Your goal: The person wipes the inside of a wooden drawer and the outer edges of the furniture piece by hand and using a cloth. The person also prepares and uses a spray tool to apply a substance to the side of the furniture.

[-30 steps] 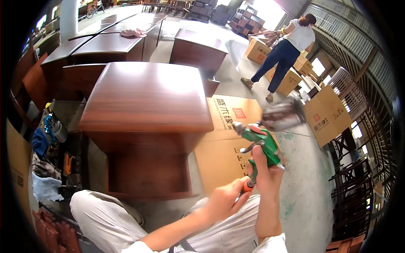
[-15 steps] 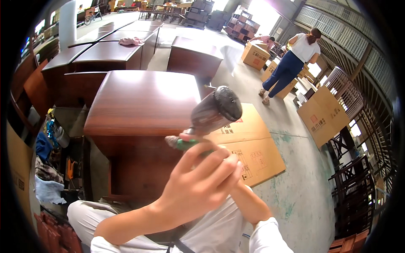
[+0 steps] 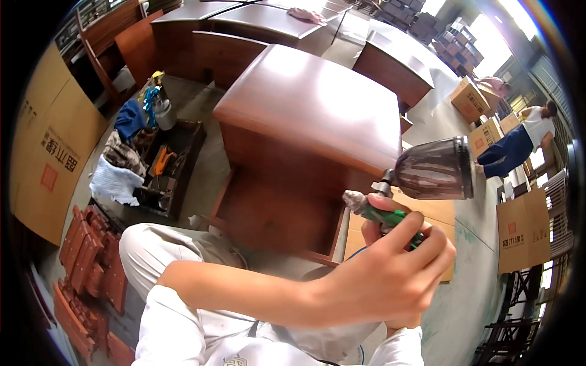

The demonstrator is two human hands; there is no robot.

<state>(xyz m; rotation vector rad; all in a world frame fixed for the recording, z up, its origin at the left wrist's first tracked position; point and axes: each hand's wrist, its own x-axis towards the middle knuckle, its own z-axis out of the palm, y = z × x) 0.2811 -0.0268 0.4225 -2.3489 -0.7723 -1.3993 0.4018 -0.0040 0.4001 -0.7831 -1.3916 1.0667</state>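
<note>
A spray gun (image 3: pixel 372 210) with a green body and a dark, paint-stained cup (image 3: pixel 432 169) is held tilted in front of me, its nozzle pointing left. My left hand (image 3: pixel 390 268) reaches across from the left, fingers curled round the gun's grip side. Behind it, my right hand (image 3: pixel 370 233) also closes on the gun, mostly hidden by the left. Just beyond the gun stands a glossy reddish-brown wooden cabinet (image 3: pixel 311 97). Its near side has a recess or compartment (image 3: pixel 278 213), partly blurred.
At the left, an open tool box (image 3: pixel 194 161) holds an orange tool, with cloths (image 3: pixel 116 177) over its edge. Red-brown wooden pieces (image 3: pixel 91 256) lie at lower left. Flattened cardboard (image 3: pixel 55 152) leans at far left. More cabinets (image 3: pixel 256 24) stand behind; a person (image 3: pixel 525 140) is at right.
My view has swung left and down, so the cabinet and surroundings appear farther right. The spray gun and both hands appear farther right too, with the gun's cup lying more sideways.
</note>
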